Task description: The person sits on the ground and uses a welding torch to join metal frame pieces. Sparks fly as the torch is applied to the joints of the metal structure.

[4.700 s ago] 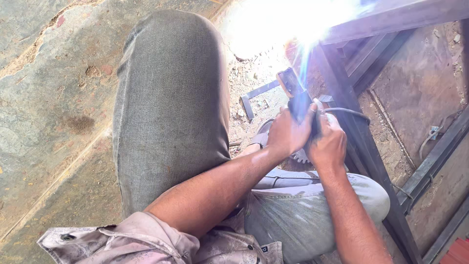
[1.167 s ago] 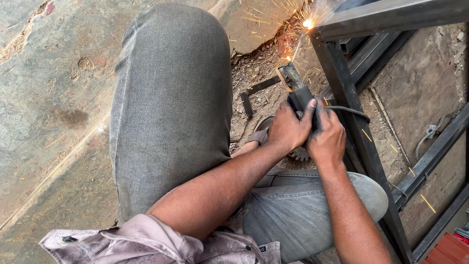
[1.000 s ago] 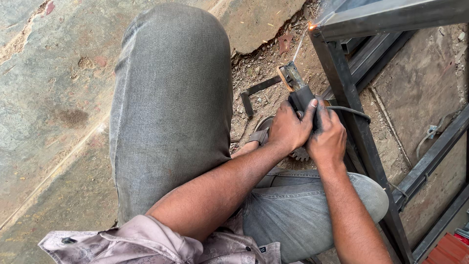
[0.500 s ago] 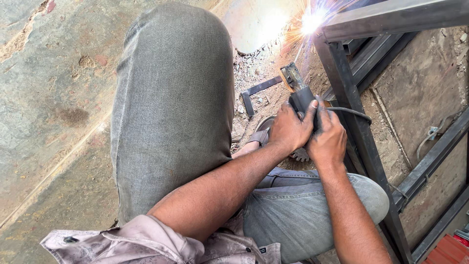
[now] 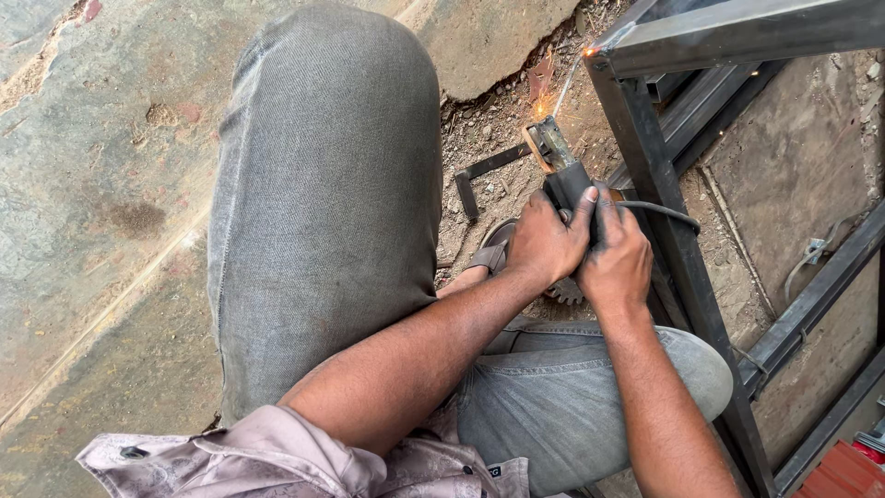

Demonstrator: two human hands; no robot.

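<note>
A: Any containers?

B: Nothing that holds anything. Closest is the dark metal frame (image 5: 650, 175), open bars, only bare dirt ground (image 5: 502, 111) showing through it.

A: Hands?

B: Left hand (image 5: 546, 244) and right hand (image 5: 616, 263) are both wrapped tight around the handle of the welding holder (image 5: 564, 171), fingers fully closed on it, the two hands touching each other. Holder sits just left of the frame's upright bar, tilted up and away from the person.

A: The rod?

B: Thin welding rod (image 5: 569, 78) runs from the holder's clamp up to the top corner of the frame. Small orange glow at that corner, a few sparks near the clamp.

A: Cable?

B: Black cable (image 5: 659, 210) leaves the holder by the right hand and crosses the upright.

A: Other stuff?

B: Small angle piece of metal (image 5: 479, 175) lies on the dirt, left of the holder. Sandal (image 5: 493, 254) just under the left hand. Grey trouser knee (image 5: 327, 175) fills the middle.

A: Change from half a second ago?

B: Bright white flare at the corner has died to a small glow. Hands and holder sit in the same place, same grip.
</note>
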